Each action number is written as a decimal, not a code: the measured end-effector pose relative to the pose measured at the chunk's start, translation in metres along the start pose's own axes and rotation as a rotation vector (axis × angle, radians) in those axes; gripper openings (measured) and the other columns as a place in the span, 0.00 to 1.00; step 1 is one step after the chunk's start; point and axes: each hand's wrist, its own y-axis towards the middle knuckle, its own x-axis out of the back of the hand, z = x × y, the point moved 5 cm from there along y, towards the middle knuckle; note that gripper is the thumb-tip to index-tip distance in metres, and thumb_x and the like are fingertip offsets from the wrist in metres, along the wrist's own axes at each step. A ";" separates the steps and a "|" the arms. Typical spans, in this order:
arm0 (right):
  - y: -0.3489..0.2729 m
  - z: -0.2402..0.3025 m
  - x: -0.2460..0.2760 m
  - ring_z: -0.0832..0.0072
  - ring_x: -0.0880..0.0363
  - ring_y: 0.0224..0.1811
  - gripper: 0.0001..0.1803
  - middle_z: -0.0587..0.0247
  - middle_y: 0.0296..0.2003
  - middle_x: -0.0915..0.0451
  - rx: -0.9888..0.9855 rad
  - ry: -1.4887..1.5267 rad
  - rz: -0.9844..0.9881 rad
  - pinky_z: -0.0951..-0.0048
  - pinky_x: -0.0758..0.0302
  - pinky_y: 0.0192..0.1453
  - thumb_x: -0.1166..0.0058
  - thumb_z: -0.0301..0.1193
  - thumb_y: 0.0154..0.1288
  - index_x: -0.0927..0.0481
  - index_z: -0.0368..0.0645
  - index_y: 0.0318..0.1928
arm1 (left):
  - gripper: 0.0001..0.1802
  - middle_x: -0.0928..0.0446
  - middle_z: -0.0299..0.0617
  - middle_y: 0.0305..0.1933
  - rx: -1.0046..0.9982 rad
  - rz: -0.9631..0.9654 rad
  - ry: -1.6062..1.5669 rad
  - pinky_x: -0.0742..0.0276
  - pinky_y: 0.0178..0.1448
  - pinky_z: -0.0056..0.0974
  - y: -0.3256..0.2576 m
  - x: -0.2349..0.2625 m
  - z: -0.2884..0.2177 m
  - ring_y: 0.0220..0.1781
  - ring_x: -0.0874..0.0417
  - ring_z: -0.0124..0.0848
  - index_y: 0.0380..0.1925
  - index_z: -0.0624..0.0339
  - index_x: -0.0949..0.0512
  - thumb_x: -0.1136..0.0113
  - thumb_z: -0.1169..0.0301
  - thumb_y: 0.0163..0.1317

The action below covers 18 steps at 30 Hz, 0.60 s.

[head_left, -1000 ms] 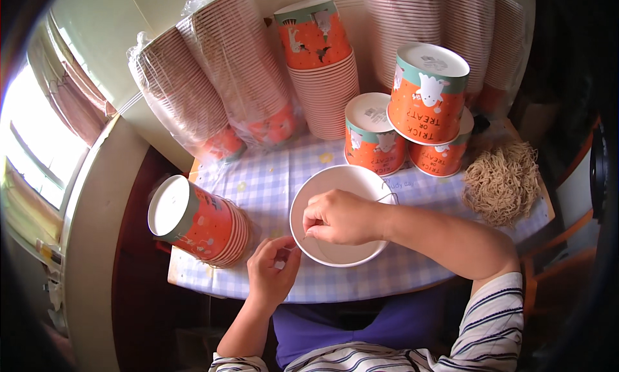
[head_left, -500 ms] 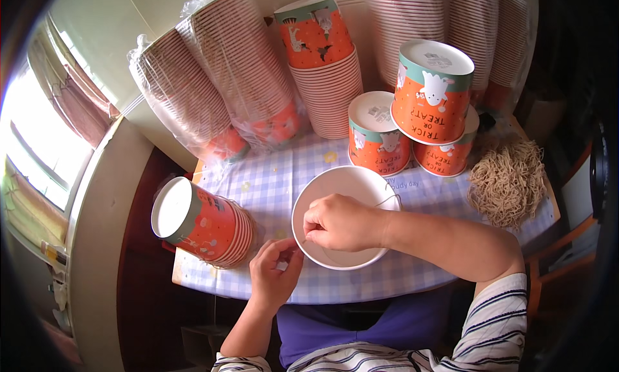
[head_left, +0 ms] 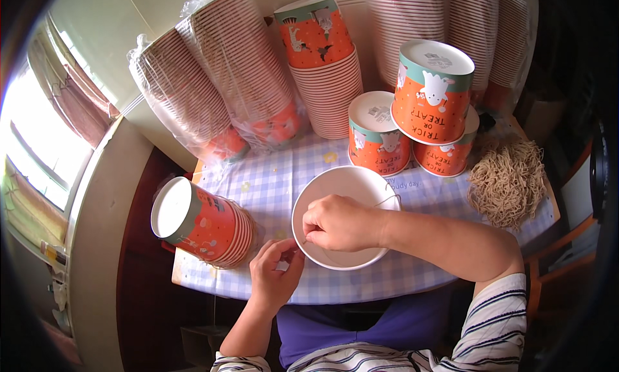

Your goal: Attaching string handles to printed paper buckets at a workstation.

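Observation:
A white-lined paper bucket (head_left: pixel 348 180) stands mouth up on the table in front of me. My right hand (head_left: pixel 336 222) reaches into its mouth from the right, fingers pinched near the left inner wall on a thin tan cord. A loop of that cord (head_left: pixel 395 192) shows at the right side of the rim. Outside the bucket, my left hand (head_left: pixel 277 267) is at the left near rim, thumb and forefinger pinched together. What lies between the left fingertips is too small to make out.
Left stands a tilted stack of orange buckets (head_left: pixel 216 227) with cord handles. A pile of tan cords (head_left: pixel 508 183) lies at the right. Behind are three upturned orange buckets (head_left: pixel 433 104), a tall bucket stack (head_left: pixel 327 91) and plastic-wrapped stacks (head_left: pixel 248 69). A checked cloth (head_left: pixel 271 201) covers the table.
Almost nothing differs. The fingers of my left hand have shifted very slightly at the rim; my right hand keeps its place inside the bucket.

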 end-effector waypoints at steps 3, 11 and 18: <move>0.000 -0.001 0.000 0.58 0.21 0.36 0.07 0.52 0.32 0.20 0.008 0.011 -0.007 0.61 0.25 0.43 0.46 0.29 0.55 0.20 0.37 0.30 | 0.10 0.22 0.42 0.31 -0.021 0.006 0.029 0.23 0.37 0.28 0.002 -0.002 -0.003 0.31 0.19 0.26 0.35 0.70 0.22 0.39 0.85 0.51; 0.001 0.002 0.001 0.58 0.20 0.35 0.08 0.52 0.31 0.20 -0.022 0.033 -0.023 0.62 0.25 0.42 0.46 0.30 0.55 0.19 0.37 0.30 | 0.10 0.22 0.43 0.29 -0.099 -0.024 0.145 0.24 0.32 0.30 0.003 0.001 -0.009 0.26 0.20 0.29 0.35 0.66 0.21 0.37 0.81 0.50; 0.000 0.003 -0.002 0.61 0.19 0.35 0.09 0.52 0.30 0.18 -0.082 0.037 0.002 0.64 0.24 0.42 0.46 0.30 0.55 0.18 0.37 0.32 | 0.10 0.22 0.43 0.28 -0.103 -0.024 0.147 0.24 0.32 0.31 0.001 0.002 -0.010 0.25 0.20 0.29 0.34 0.65 0.21 0.36 0.81 0.49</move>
